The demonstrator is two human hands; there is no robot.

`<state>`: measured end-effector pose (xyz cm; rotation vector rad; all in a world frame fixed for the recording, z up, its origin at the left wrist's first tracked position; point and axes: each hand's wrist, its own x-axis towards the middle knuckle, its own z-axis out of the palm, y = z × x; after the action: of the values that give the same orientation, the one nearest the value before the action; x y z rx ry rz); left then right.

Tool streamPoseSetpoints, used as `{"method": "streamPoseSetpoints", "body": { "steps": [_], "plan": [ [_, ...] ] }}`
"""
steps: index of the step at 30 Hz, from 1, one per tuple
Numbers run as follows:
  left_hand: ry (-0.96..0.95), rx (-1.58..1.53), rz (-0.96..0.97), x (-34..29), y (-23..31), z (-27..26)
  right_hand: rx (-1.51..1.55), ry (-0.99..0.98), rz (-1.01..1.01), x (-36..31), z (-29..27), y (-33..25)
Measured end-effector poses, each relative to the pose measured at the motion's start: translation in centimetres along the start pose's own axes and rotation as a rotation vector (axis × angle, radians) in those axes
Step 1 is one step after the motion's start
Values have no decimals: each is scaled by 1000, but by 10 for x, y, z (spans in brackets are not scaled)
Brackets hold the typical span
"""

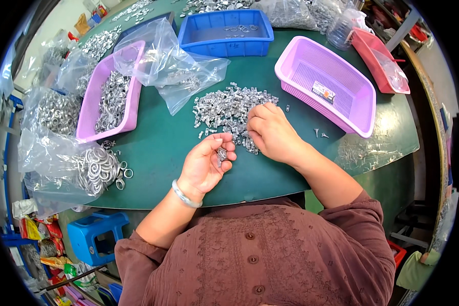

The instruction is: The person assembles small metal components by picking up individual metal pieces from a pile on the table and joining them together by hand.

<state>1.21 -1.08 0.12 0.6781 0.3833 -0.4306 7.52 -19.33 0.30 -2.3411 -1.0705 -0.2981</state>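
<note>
Beyond your left hand (207, 159), cupping some, lie heaped small silvery metal rectangles (227, 106). Your right hand (274, 130) is nearer, grip hidden.

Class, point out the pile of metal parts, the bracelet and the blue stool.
Pile of metal parts (225, 107), head view: its middle.
Bracelet (182, 198), head view: outer band.
Blue stool (85, 233), head view: its left side.

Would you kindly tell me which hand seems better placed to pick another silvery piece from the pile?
The right hand, probably: it is palm-down over the right side of the pile, whereas the left hand is turned palm-up and holds small silvery pieces.
</note>
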Motion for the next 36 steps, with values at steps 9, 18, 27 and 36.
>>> {"method": "streamPoseSetpoints", "body": {
  "steps": [9, 18, 27, 36],
  "plan": [
    [-96, 222, -25, -4, 0, -1, -8, -14, -28, 0, 2, 0],
    [-5, 333, 45, -3, -3, 4, 95, 46, -44, -1, 1, -2],
    [73, 457, 119, -2, -2, -2, 24, 9, -60, 0, 9, -6],
    [81, 502, 148, -3, -3, -3, 91, 41, -95, 3, 7, -9]
  ]
}}
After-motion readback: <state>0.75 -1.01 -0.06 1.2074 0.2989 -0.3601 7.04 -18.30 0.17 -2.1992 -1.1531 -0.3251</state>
